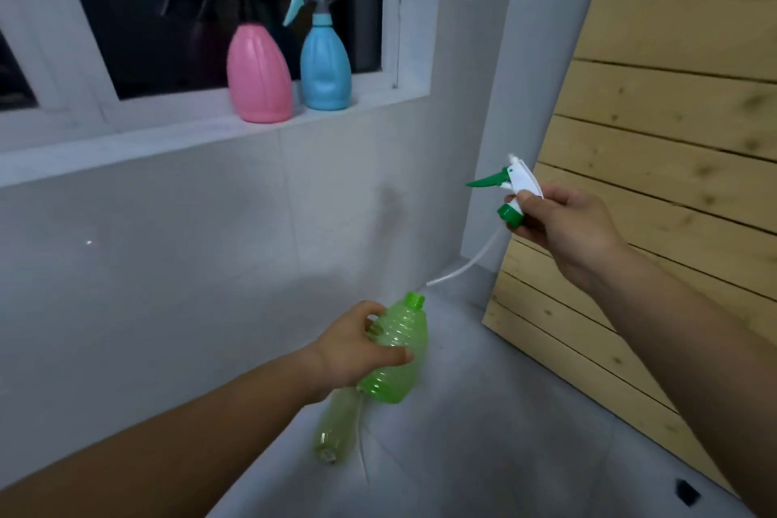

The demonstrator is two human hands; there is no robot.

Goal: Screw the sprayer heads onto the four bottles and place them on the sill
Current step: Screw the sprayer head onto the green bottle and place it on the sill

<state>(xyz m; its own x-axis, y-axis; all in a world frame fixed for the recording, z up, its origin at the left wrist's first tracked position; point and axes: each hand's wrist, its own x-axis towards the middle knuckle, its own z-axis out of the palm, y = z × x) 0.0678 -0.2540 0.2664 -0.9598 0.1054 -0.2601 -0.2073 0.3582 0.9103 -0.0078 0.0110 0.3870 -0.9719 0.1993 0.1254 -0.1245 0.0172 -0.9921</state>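
My left hand (357, 349) grips a ribbed green bottle (397, 353), tilted with its open neck pointing up and right. My right hand (559, 223) pinches a white and green sprayer head (511, 189) up and to the right of the bottle. The head's white tube (466, 265) hangs down, its tip just above the bottle's neck. A pink bottle (260, 76) with a dark sprayer and a blue bottle (326, 67) with a grey and teal sprayer stand on the white sill (168, 135). Another green bottle (336, 429) lies on the floor below my left hand.
A wooden slatted panel (672, 139) leans at the right, close to my right arm. The dark window (189, 13) is behind the sill. A grey tiled floor (504, 433) lies below, with a small black object (686, 490) at the lower right.
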